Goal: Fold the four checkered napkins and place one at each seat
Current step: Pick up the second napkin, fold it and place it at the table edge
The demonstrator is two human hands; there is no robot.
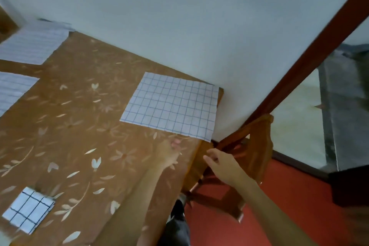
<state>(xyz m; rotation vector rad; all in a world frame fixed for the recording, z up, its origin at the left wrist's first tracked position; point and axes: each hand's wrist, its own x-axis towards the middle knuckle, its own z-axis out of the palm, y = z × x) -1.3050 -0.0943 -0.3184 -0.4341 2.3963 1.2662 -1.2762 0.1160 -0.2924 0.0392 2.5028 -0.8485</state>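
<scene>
The floral table (79, 126) carries one unfolded checkered napkin (171, 106) at its far corner, a small folded napkin (29, 210) nearer; left hand (169, 153) and right hand (223, 166) hover below the sheet, fingers loosely apart, empty

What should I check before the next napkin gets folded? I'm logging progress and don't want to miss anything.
1. One napkin already folded: ok, the small folded napkin lies near the table's front left.
2. Next napkin flat: ok, the unfolded napkin lies spread at the table's far right corner.
3. Hands free: ok, left hand and right hand hold nothing.
4. Hands on the napkin: not ok, both are short of its near edge.
5. Other napkins unfolded: ok, though blurred.
</scene>
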